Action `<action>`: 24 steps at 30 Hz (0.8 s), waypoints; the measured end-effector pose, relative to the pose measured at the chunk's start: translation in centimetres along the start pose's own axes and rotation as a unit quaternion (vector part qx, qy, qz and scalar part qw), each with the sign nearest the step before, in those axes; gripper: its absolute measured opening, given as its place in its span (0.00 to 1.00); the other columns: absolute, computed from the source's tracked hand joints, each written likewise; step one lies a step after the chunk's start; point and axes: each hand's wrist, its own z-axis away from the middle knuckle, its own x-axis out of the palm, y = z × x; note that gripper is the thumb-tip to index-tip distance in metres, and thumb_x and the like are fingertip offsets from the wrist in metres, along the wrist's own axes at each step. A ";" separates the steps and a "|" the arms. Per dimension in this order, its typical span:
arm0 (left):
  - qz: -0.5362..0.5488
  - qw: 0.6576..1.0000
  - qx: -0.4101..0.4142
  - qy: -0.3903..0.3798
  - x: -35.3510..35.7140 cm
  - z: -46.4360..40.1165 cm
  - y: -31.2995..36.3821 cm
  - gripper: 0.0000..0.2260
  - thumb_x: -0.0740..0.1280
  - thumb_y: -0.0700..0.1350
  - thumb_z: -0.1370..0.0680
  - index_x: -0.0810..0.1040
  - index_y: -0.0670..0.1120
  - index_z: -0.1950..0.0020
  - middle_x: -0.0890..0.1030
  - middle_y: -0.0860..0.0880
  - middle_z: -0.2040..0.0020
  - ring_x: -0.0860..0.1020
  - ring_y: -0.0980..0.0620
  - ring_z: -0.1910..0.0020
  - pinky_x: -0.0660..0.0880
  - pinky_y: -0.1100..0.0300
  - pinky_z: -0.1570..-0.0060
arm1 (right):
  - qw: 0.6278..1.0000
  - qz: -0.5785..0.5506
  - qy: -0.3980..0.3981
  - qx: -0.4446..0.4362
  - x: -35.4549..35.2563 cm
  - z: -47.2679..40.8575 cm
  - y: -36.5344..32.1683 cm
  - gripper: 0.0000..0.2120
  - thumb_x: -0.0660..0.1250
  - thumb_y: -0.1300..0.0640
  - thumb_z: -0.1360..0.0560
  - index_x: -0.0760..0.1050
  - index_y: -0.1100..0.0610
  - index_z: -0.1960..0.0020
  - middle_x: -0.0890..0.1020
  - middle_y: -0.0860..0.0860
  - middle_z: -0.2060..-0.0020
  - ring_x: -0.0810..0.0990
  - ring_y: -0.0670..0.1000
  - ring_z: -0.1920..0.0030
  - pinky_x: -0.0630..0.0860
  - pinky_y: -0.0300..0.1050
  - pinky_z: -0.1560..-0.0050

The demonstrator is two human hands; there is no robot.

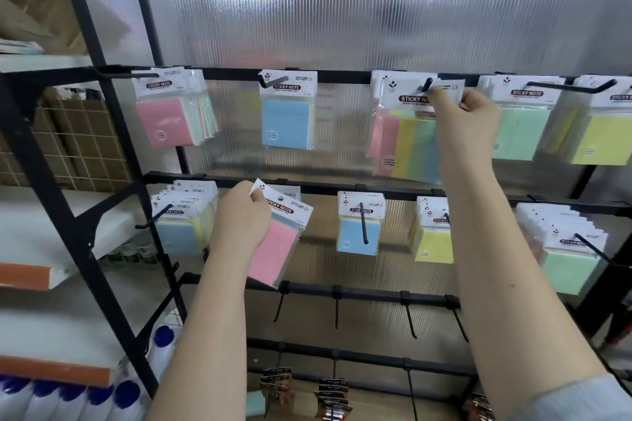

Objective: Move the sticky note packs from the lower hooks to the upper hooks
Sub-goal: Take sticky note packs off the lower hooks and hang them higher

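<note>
My left hand pinches the top left corner of a pink sticky note pack at the lower rail, and the pack hangs tilted. My right hand holds the white header of a multicolour striped pack at an upper hook; the hook's tip pokes through the header. Other packs hang on the upper rail: pink, blue, green and yellow. On the lower rail hang blue packs, a blue pack, yellow and green.
A black metal frame stands at the left beside white shelves with blue-capped bottles. Below the lower rail, a bar carries bare hooks. Dark carded items hang lower down. A ribbed translucent panel backs the rack.
</note>
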 end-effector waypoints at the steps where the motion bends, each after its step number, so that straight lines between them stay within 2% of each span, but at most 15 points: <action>1: 0.000 1.000 0.000 0.000 0.0 0.1 0.1 0.16 0.53 0.42 0.19 0.59 0.46 0.67 0.64 0.49 0.68 0.62 0.51 0.70 0.56 0.56 0.71 | 1.000 -0.001 0.000 0.005 0.2 -0.3 0.2 0.22 0.67 0.62 0.27 0.60 0.52 0.72 0.62 0.41 0.85 0.58 0.42 0.80 0.54 0.33 0.77; 3: -0.002 1.000 0.000 0.000 -0.1 0.2 0.2 0.16 0.53 0.42 0.19 0.59 0.47 0.67 0.65 0.49 0.68 0.63 0.51 0.70 0.57 0.56 0.71 | 1.000 0.015 0.010 0.007 0.8 -1.2 0.8 0.21 0.68 0.60 0.26 0.61 0.51 0.72 0.63 0.42 0.84 0.61 0.41 0.79 0.55 0.34 0.76; 6: -0.008 1.000 0.000 0.005 -0.3 0.2 0.2 0.16 0.53 0.41 0.19 0.59 0.46 0.67 0.65 0.48 0.68 0.63 0.52 0.70 0.57 0.56 0.71 | 0.995 0.089 0.038 -0.004 1.7 -2.6 1.9 0.21 0.68 0.58 0.26 0.59 0.52 0.71 0.63 0.45 0.76 0.59 0.44 0.73 0.55 0.34 0.74; 7: -0.010 1.000 -0.001 0.006 -0.4 0.2 0.2 0.16 0.53 0.41 0.19 0.59 0.46 0.67 0.65 0.48 0.68 0.63 0.52 0.70 0.57 0.56 0.71 | 0.992 0.116 0.049 -0.007 1.9 -3.0 2.1 0.19 0.68 0.57 0.26 0.62 0.53 0.70 0.65 0.46 0.73 0.61 0.44 0.72 0.57 0.34 0.74; 8: -0.011 1.000 -0.002 0.008 -0.5 0.1 0.1 0.16 0.53 0.41 0.19 0.59 0.46 0.67 0.65 0.48 0.68 0.63 0.52 0.70 0.57 0.56 0.71 | 0.989 0.135 0.058 -0.010 2.1 -3.3 2.4 0.14 0.68 0.56 0.26 0.67 0.53 0.67 0.69 0.46 0.70 0.65 0.44 0.69 0.60 0.33 0.73; 10: -0.012 1.000 -0.001 0.012 -0.8 0.0 -0.1 0.15 0.53 0.41 0.19 0.59 0.46 0.67 0.65 0.48 0.68 0.63 0.51 0.70 0.57 0.56 0.71 | 0.986 0.149 0.080 0.000 2.4 -3.8 2.6 0.04 0.68 0.56 0.25 0.75 0.56 0.53 0.75 0.46 0.61 0.72 0.45 0.60 0.65 0.28 0.69; 12: -0.013 1.000 -0.001 0.016 -1.1 -0.1 -0.3 0.15 0.53 0.41 0.19 0.59 0.46 0.67 0.65 0.48 0.68 0.63 0.50 0.70 0.57 0.56 0.71 | 0.985 0.139 0.103 -0.005 2.6 -3.9 3.0 0.10 0.68 0.57 0.26 0.77 0.58 0.45 0.77 0.46 0.57 0.74 0.44 0.57 0.67 0.24 0.65; 15: -0.011 1.000 -0.001 0.021 -1.6 -0.2 -0.5 0.14 0.53 0.41 0.20 0.59 0.44 0.66 0.65 0.48 0.68 0.62 0.50 0.70 0.57 0.56 0.70 | 0.982 0.143 0.121 -0.013 2.7 -3.2 3.7 0.13 0.69 0.57 0.27 0.77 0.58 0.43 0.77 0.46 0.54 0.74 0.44 0.55 0.68 0.30 0.57; 17: -0.007 1.000 -0.002 0.023 -2.0 -0.5 -0.8 0.13 0.52 0.41 0.20 0.59 0.44 0.65 0.65 0.47 0.67 0.61 0.50 0.70 0.57 0.55 0.69 | 0.982 0.139 0.124 0.007 2.5 -2.4 4.6 0.13 0.68 0.56 0.26 0.77 0.59 0.42 0.77 0.47 0.53 0.74 0.44 0.54 0.66 0.29 0.56; 21: -0.003 0.999 0.003 0.035 -3.0 -0.9 -1.3 0.12 0.52 0.41 0.20 0.60 0.43 0.64 0.65 0.46 0.67 0.61 0.50 0.69 0.57 0.55 0.70 | 0.984 0.100 0.143 0.041 2.0 -0.1 6.0 0.16 0.69 0.56 0.26 0.76 0.58 0.39 0.80 0.48 0.46 0.77 0.45 0.47 0.72 0.34 0.43; 24: -0.005 0.999 0.007 0.043 -3.9 -1.3 -1.8 0.12 0.52 0.41 0.20 0.62 0.42 0.63 0.66 0.46 0.66 0.62 0.50 0.69 0.57 0.55 0.70 | 0.979 0.106 0.161 0.061 1.9 1.9 7.1 0.15 0.67 0.59 0.25 0.75 0.58 0.39 0.79 0.49 0.47 0.76 0.45 0.48 0.70 0.33 0.46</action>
